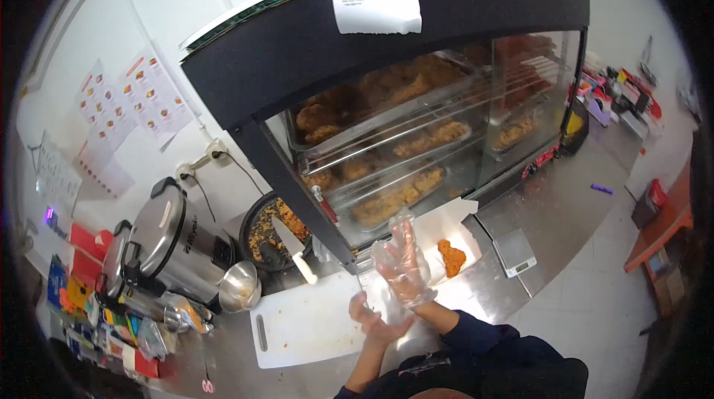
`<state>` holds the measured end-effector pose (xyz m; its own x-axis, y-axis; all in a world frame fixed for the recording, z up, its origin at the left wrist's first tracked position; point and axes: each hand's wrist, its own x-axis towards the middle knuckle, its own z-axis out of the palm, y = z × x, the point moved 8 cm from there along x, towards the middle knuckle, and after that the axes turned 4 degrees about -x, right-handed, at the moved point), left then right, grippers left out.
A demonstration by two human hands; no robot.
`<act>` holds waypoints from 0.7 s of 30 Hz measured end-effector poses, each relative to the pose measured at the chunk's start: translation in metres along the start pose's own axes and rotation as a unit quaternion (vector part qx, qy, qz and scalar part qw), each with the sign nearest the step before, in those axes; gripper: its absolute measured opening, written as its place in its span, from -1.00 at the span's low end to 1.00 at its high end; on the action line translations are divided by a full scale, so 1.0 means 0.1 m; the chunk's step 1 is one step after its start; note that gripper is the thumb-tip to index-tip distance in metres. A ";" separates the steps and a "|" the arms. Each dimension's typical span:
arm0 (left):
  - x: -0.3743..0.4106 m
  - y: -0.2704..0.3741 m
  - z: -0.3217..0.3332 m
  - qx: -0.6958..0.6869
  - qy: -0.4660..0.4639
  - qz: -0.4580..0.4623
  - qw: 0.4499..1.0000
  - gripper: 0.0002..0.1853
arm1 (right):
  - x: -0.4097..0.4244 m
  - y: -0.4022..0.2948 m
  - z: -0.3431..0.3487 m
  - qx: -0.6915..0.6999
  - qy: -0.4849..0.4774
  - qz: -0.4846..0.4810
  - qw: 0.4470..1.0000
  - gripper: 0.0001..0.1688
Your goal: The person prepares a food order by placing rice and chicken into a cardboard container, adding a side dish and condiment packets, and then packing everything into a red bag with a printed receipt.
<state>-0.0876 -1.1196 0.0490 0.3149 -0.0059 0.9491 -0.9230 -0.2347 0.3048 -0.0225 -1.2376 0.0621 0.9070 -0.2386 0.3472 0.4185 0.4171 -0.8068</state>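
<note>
My right hand [403, 268] wears a clear plastic glove and is raised in front of the glass of the food warmer, fingers apart. My left hand [380, 325] is bare, just below the glove's cuff, with its fingers spread and curved; I see nothing held in it. Beside the gloved hand stands an open white cardboard box [468, 231] with one piece of fried chicken [451, 258] in it. A white cutting board [312, 323] lies to the left of my hands, partly behind the left one.
A white-handled knife [292, 248] rests across the rim of a black pan [251, 257] of crumbs. Left are a steel bowl [240, 287] and a steel cooker [162, 237]. The display warmer [234, 103] holds trays of fried food [399, 195]. Right sits a digital scale [514, 251].
</note>
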 end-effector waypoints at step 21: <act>0.78 -2.79 -1.77 0.498 0.116 -0.394 0.764 -0.22 | 0.19 0.66 -2.87 -0.672 0.164 0.160 0.704 -0.74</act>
<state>0.1551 -0.8824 0.0516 0.5318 0.6643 0.5252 0.1955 -0.6998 0.6871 0.0086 -1.4659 -0.1217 0.7924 -0.6029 0.0927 -0.4286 -0.6584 -0.6187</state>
